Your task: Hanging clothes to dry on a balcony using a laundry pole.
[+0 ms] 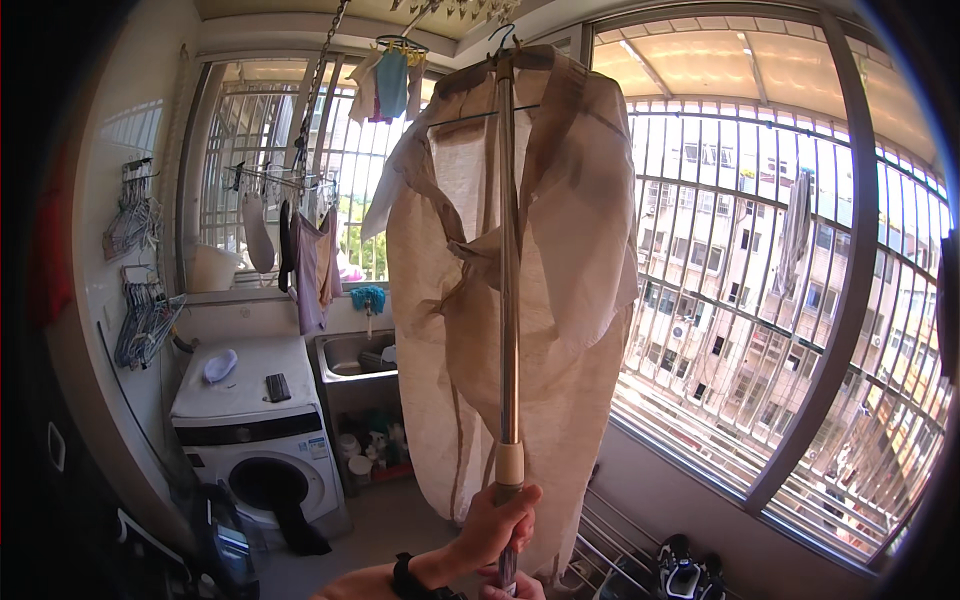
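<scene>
A long metal pole with a beige collar stands almost upright in front of me. My left hand, a dark band on its wrist, is wrapped round it just below the collar. Lower down, at the picture's bottom edge, my right hand grips the same pole; most of this hand is cut off. At the pole's top hangs a large pale beige long-sleeved shirt on a blue clothes hanger. The pole runs up in front of the shirt. Exactly how its tip meets the hanger is hard to make out.
Barred windows line the right side. A front-loading washing machine with its door open and dark cloth hanging out stands left, beside a sink. Laundry hangs behind. Hangers cover the left wall; a metal rack holds shoes.
</scene>
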The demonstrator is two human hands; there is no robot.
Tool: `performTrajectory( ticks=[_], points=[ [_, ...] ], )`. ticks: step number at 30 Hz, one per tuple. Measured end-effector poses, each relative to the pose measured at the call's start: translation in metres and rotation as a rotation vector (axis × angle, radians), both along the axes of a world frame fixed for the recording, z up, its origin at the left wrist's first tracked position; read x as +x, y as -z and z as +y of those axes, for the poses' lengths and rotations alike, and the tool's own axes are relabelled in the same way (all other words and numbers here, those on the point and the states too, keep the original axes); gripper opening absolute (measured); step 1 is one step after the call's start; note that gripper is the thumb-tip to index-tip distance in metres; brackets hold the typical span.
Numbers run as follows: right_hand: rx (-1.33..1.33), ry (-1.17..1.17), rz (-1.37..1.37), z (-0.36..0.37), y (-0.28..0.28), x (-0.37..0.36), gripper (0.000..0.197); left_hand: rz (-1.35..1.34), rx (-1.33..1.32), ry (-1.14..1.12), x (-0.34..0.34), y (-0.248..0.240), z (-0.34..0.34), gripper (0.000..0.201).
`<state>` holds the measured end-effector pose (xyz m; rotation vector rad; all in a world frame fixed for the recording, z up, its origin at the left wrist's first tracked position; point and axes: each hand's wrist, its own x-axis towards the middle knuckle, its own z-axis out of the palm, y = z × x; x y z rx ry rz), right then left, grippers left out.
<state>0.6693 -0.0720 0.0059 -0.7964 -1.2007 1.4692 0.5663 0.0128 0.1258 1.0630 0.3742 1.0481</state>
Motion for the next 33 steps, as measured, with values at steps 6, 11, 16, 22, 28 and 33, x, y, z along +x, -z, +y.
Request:
performTrajectory(
  ticks=[6,11,16,22,28,33],
  points=[
    [0.31,0.329,-0.143,0.055,0.018,-0.048,0.012,0.124,0.181,0.022,-0.059,0.001,0.046,0.039],
    [0.41,0.51,-0.218,0.1,-0.011,-0.09,0.016,0.303,0.417,-0.082,-0.142,0.024,0.081,0.053],
    [0.442,0.565,-0.183,0.137,-0.03,-0.112,0.017,0.511,0.178,-0.185,-0.235,0.058,0.104,0.051],
    [0.416,0.551,-0.169,0.131,-0.07,-0.133,0.017,0.395,0.313,-0.458,-0.301,0.083,0.096,0.041],
    [0.451,0.523,-0.123,0.144,-0.077,-0.126,0.014,0.421,0.222,-0.43,-0.318,0.094,0.111,0.041],
    [0.505,0.564,-0.104,0.154,-0.108,-0.132,0.012,0.389,0.228,-0.355,-0.314,0.089,0.114,0.043]
  ],
)
